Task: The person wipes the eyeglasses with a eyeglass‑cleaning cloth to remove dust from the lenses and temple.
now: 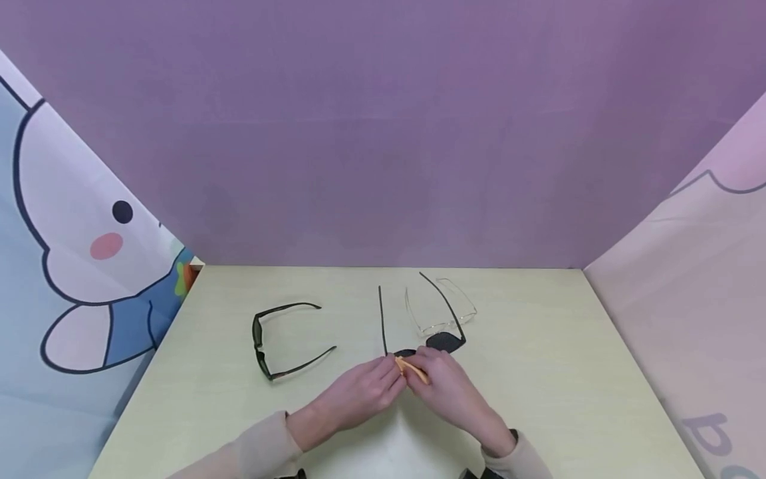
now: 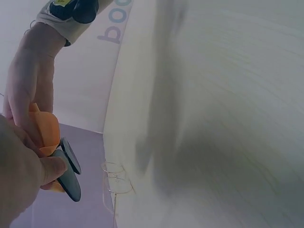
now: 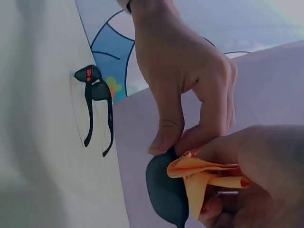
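A pair of dark sunglasses (image 1: 445, 342) is held up over the table, lenses toward the person and temples spread away. My left hand (image 1: 368, 392) pinches the frame; in the left wrist view its thumb presses on a dark lens (image 2: 69, 178). An orange cloth (image 1: 413, 369) is gripped by my right hand (image 1: 445, 386), bunched and folded between the fingers. Seen from the right wrist, the cloth (image 3: 194, 173) lies against the edge of one lens (image 3: 166, 190). Both hands meet close together, covering the middle of the frame.
Black sunglasses (image 1: 258, 332) lie unfolded on the light wooden table (image 1: 526, 372) at the left. Behind the held pair are thin wire-rimmed glasses (image 1: 441, 327), unfolded. A purple panel (image 1: 383, 166) closes off the back, with printed cloth panels at both sides.
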`<move>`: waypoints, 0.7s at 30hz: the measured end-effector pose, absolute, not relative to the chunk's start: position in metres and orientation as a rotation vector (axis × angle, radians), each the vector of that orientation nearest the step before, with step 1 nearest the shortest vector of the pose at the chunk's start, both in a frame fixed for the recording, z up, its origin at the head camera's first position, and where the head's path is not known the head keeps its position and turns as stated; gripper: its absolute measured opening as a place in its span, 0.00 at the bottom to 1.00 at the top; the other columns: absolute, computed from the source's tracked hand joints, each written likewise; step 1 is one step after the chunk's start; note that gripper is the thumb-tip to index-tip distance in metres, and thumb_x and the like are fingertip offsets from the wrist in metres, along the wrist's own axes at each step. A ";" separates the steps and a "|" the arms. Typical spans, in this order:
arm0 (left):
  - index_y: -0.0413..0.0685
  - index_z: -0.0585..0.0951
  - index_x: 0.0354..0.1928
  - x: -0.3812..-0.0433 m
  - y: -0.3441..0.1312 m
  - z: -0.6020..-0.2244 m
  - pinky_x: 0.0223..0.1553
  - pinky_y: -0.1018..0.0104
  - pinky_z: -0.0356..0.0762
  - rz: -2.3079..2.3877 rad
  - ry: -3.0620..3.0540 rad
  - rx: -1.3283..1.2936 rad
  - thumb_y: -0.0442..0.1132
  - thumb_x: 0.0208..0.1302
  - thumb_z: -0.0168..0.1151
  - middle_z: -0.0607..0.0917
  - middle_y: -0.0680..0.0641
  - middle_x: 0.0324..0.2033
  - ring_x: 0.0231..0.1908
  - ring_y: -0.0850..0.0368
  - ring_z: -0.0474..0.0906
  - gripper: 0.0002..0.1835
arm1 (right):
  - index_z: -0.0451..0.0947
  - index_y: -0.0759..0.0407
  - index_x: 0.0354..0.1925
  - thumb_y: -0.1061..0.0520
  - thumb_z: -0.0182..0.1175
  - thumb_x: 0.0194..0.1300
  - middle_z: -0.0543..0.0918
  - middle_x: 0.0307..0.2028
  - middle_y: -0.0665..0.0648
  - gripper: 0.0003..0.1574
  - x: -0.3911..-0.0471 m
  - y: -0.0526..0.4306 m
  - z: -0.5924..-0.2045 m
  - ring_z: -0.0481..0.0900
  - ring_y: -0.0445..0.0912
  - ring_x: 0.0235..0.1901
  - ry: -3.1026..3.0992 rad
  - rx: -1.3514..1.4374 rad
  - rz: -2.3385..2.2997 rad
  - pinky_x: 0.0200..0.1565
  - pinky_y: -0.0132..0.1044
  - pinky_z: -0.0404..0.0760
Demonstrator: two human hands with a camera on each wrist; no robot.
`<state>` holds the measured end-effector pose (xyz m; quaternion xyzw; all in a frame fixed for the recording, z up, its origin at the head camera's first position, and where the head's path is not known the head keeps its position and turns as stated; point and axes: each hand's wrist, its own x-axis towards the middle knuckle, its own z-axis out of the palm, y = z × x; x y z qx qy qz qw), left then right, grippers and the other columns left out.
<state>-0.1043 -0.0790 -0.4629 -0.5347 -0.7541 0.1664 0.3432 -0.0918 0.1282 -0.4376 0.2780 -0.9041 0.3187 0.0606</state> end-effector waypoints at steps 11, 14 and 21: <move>0.49 0.82 0.47 -0.099 -0.085 -0.467 0.57 0.69 0.82 0.423 -2.035 -1.403 0.26 0.72 0.42 0.88 0.49 0.46 0.50 0.56 0.83 0.19 | 0.85 0.56 0.30 0.63 0.68 0.62 0.68 0.22 0.41 0.04 -0.094 0.130 -0.448 0.62 0.33 0.24 -2.775 0.743 0.881 0.29 0.27 0.66; 0.48 0.82 0.49 -0.099 -0.085 -0.469 0.57 0.69 0.82 0.421 -2.029 -1.395 0.25 0.72 0.36 0.88 0.49 0.47 0.50 0.57 0.82 0.23 | 0.85 0.56 0.31 0.62 0.67 0.64 0.66 0.23 0.41 0.04 -0.090 0.125 -0.450 0.61 0.33 0.25 -2.759 0.814 0.901 0.31 0.28 0.65; 0.48 0.83 0.48 -0.100 -0.084 -0.470 0.57 0.69 0.82 0.398 -1.995 -1.386 0.23 0.73 0.26 0.88 0.49 0.47 0.49 0.57 0.83 0.31 | 0.84 0.54 0.30 0.62 0.67 0.65 0.68 0.23 0.41 0.06 -0.089 0.127 -0.446 0.63 0.34 0.25 -2.762 0.747 0.932 0.30 0.28 0.67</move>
